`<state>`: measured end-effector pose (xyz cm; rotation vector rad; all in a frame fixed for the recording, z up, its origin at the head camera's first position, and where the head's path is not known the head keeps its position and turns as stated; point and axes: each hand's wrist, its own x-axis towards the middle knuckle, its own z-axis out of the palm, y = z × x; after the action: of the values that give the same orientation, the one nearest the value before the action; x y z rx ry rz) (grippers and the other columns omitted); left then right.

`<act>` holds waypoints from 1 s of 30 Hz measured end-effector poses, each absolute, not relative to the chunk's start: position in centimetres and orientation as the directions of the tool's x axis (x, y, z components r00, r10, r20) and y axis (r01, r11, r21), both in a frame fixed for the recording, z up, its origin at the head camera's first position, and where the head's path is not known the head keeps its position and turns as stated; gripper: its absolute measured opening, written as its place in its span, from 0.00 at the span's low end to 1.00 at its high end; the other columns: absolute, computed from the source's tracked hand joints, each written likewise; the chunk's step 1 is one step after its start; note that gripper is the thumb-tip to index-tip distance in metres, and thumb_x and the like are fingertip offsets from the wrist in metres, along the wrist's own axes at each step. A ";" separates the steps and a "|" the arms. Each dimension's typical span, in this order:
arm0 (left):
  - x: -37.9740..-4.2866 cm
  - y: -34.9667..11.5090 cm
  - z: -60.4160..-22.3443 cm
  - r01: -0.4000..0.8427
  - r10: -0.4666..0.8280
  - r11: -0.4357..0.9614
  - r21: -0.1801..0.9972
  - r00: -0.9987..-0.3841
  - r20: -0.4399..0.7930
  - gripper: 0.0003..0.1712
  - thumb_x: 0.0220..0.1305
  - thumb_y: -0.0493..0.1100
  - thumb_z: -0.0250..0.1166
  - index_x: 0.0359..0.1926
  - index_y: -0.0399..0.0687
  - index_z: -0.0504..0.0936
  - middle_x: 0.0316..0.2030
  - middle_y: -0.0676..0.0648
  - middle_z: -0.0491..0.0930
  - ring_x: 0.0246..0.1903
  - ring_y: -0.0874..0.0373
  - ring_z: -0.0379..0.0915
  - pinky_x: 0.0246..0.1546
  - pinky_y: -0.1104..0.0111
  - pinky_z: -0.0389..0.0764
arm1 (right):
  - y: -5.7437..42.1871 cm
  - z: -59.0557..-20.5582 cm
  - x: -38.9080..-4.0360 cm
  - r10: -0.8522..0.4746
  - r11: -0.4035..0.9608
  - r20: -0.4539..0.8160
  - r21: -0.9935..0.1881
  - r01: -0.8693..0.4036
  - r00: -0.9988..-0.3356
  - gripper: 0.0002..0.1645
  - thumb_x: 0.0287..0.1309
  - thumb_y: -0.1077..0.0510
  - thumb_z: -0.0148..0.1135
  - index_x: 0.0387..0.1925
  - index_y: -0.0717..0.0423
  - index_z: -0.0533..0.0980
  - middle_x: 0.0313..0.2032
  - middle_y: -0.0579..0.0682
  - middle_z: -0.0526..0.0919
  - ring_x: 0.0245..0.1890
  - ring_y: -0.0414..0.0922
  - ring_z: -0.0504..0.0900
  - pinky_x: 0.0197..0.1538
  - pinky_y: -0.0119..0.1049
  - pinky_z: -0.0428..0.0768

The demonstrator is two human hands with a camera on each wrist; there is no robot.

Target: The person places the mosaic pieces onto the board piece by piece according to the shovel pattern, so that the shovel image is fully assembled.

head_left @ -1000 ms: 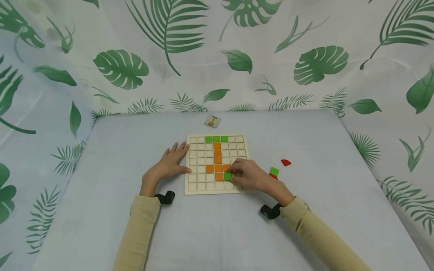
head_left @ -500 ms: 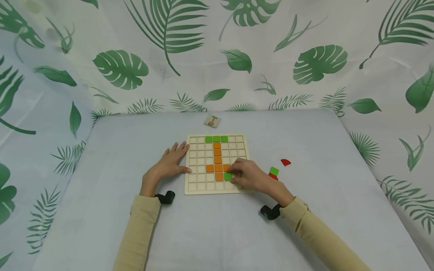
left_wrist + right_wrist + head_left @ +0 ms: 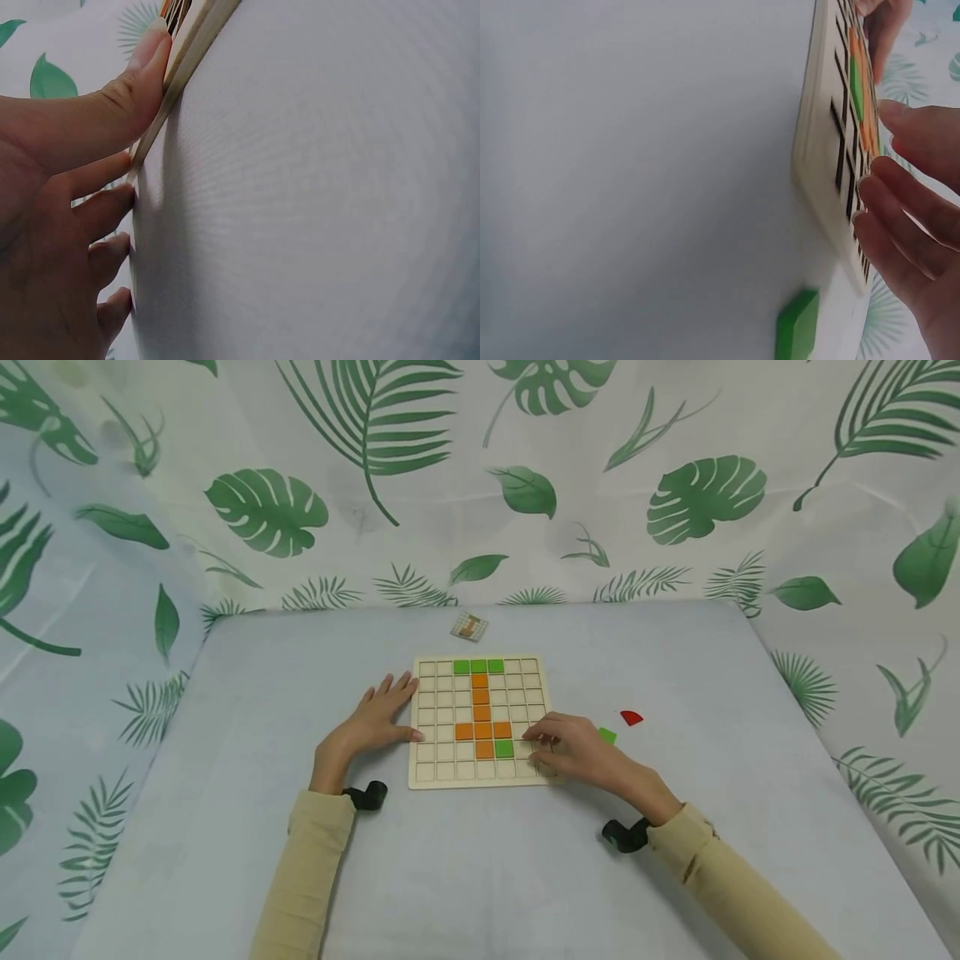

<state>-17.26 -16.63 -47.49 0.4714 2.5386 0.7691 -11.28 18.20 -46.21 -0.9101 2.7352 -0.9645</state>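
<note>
A cream gridded board (image 3: 442,772) lies flat on the table. Several orange square tiles (image 3: 482,713) form a cross in its cells, with a row of three green tiles (image 3: 478,667) at the far end. One more green tile (image 3: 504,749) sits beside the lowest orange one. My left hand (image 3: 372,718) rests at the board's left edge, fingers extended; in the left wrist view its thumb (image 3: 124,105) presses on the rim. Over the board's right side my right hand (image 3: 581,747) hovers with relaxed fingers apart, holding nothing visible.
A loose green tile (image 3: 798,330) lies right of the board, partly behind my right hand in the head view. Further right is a red quarter-circle piece (image 3: 632,718). A small pattern card (image 3: 470,627) lies beyond the board's far edge.
My right hand has let go of the lower green tile and moved right, leaving it in its cell. It now covers part of the loose pieces. The left hand stays put.
</note>
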 end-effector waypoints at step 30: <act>-17.6 -16.5 -47.8 0.177 0.439 0.784 0.595 -0.836 -0.329 0.58 0.66 0.52 0.71 0.82 0.41 0.44 0.83 0.39 0.38 0.82 0.39 0.24 0.80 0.43 0.29 | 25.5 -47.2 -10.2 -0.452 0.709 0.062 -0.580 -0.401 -0.890 0.18 0.50 0.67 0.79 0.45 0.61 0.85 0.42 0.53 0.84 0.32 0.41 0.77 0.35 0.28 0.79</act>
<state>-17.58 -16.46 -47.82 0.4625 2.5170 0.7753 -10.15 25.53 -47.18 -0.7063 2.8260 -0.9284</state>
